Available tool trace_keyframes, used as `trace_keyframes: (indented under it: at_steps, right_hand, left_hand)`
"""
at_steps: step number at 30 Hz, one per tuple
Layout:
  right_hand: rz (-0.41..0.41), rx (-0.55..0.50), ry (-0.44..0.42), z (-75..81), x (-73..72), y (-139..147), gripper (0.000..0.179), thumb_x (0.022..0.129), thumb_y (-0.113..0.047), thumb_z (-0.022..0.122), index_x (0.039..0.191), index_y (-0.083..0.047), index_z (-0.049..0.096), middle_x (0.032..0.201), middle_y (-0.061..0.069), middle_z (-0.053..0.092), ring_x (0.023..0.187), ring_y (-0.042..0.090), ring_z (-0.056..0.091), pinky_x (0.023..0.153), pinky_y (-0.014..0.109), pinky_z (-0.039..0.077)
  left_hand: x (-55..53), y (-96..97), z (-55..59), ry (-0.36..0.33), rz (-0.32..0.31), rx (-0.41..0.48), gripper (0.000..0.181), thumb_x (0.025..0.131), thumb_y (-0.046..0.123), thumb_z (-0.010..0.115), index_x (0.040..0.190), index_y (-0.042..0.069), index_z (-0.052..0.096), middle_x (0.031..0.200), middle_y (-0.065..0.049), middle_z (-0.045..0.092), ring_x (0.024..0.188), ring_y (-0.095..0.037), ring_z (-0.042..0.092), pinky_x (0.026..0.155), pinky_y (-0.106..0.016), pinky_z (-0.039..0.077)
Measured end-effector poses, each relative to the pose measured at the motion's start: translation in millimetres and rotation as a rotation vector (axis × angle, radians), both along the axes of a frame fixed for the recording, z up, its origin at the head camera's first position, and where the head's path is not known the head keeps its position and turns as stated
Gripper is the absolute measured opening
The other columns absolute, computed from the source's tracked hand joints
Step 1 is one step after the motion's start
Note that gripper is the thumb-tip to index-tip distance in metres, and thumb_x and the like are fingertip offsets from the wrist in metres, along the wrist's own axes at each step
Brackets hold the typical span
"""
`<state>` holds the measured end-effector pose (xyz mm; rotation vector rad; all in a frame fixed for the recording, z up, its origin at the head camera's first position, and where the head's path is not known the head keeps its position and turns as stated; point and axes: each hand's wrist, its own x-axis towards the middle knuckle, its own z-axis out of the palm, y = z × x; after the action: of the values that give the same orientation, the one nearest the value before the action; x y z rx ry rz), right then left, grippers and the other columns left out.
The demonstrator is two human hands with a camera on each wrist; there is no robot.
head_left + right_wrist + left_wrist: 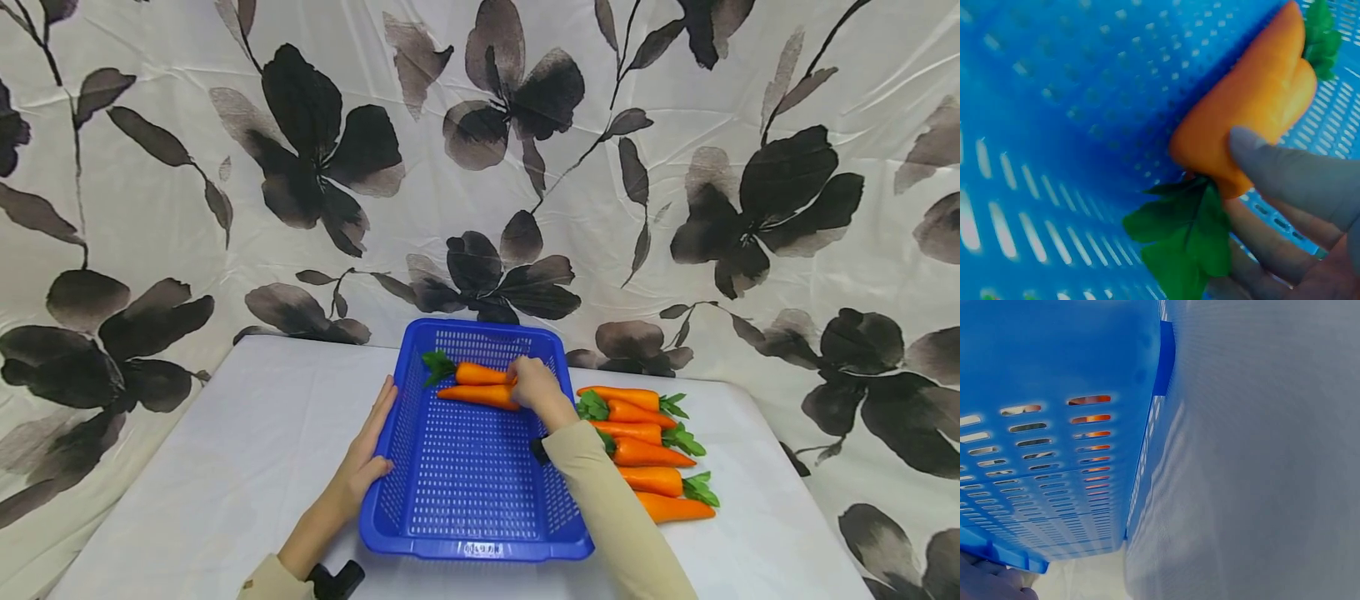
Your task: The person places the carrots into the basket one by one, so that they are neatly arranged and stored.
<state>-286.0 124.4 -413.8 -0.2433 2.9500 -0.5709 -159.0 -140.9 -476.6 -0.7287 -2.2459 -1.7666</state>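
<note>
A blue plastic basket (472, 483) with slotted walls stands on the table. My left hand (362, 467) lies against its left side, the fingers straight along the outer wall and the thumb by the rim. Inside, at the far end, my right hand (538, 390) pinches an orange carrot (1241, 106) near its leafy end, the thumb on top. That carrot's tip points left. Right beside it, a second carrot (478, 373) lies the other way round, its green leaves at the left. In the left wrist view, orange shows through the basket wall (1060, 350).
On the white tabletop (247, 450), right of the basket, several more carrots (651, 452) lie in a column, their leaves pointing alternately left and right. The right forearm partly covers them. Behind the table hangs a floral cloth (315, 150).
</note>
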Motion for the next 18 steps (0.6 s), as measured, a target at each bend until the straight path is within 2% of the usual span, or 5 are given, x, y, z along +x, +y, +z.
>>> trace_keyframes:
  at_steps: [7, 11, 14, 18]
  right_hand:
    - [0.017, -0.022, -0.011, -1.8, -0.2, -4.0, 0.032, 0.07, 0.0, 0.079, 0.1, -0.001, 0.073, 0.1, 0.014, 0.068, 0.085, 0.028, 0.061, 0.082, 0.044, 0.052]
    - [0.028, -0.042, -0.008, -0.8, 0.5, -4.3, 0.031, 0.071, -0.001, 0.081, 0.101, -0.002, 0.073, 0.097, 0.012, 0.068, 0.082, 0.026, 0.061, 0.08, 0.041, 0.053]
    - [0.049, -0.084, 0.002, 4.6, 0.3, -2.5, 0.031, 0.072, -0.003, 0.082, 0.102, -0.001, 0.074, 0.091, 0.011, 0.067, 0.08, 0.025, 0.06, 0.076, 0.039, 0.053]
    - [0.071, -0.157, 0.006, 18.7, 0.6, 3.6, 0.029, 0.075, -0.005, 0.081, 0.103, 0.0, 0.073, 0.09, 0.012, 0.067, 0.083, 0.025, 0.061, 0.078, 0.04, 0.053]
  left_hand:
    - [-0.5, 0.4, -0.1, 0.004, 0.006, -0.003, 0.095, 0.068, 0.006, 0.041, 0.159, 0.005, 0.013, 0.166, -0.01, 0.002, 0.151, -0.037, 0.002, 0.107, -0.072, 0.005]
    - [0.1, 0.7, 0.2, 0.002, 0.007, -0.002, 0.095, 0.068, 0.006, 0.041, 0.159, 0.004, 0.013, 0.166, -0.011, 0.002, 0.151, -0.037, 0.001, 0.107, -0.073, 0.005]
    - [0.5, 0.5, 0.6, 0.0, 0.009, -0.004, 0.095, 0.068, 0.006, 0.041, 0.159, 0.004, 0.013, 0.166, -0.011, 0.002, 0.151, -0.036, 0.002, 0.107, -0.073, 0.006]
    - [0.4, 0.0, 0.4, -0.001, 0.005, -0.003, 0.095, 0.068, 0.005, 0.041, 0.159, 0.005, 0.013, 0.167, -0.009, 0.002, 0.152, -0.034, 0.002, 0.109, -0.069, 0.005]
